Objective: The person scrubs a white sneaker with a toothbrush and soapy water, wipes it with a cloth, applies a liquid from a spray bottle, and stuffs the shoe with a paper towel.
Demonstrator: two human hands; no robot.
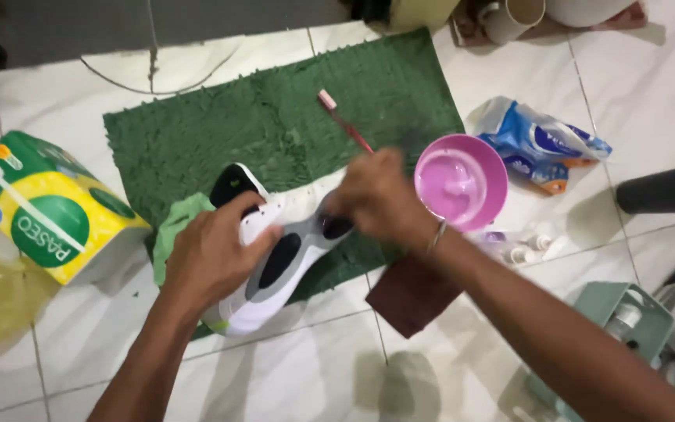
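Two bare hands work over a white, grey and black shoe (279,262) that lies sole-up across the near edge of a green mat (290,117) on the tiled floor. The left hand (212,254) is curled over the shoe's middle, fingers closed around it. The right hand (376,195) is closed on a red toothbrush (343,121), its pale head pointing toward the far side, while the hand rests at the shoe's right end. Just right of that hand stands a pink bowl (462,180) with pale liquid inside. Further right lies a blue and white pouch (540,144). A dark brown cloth (408,297) lies near the right forearm. At far left sits a green and yellow pack of tissues (48,207).
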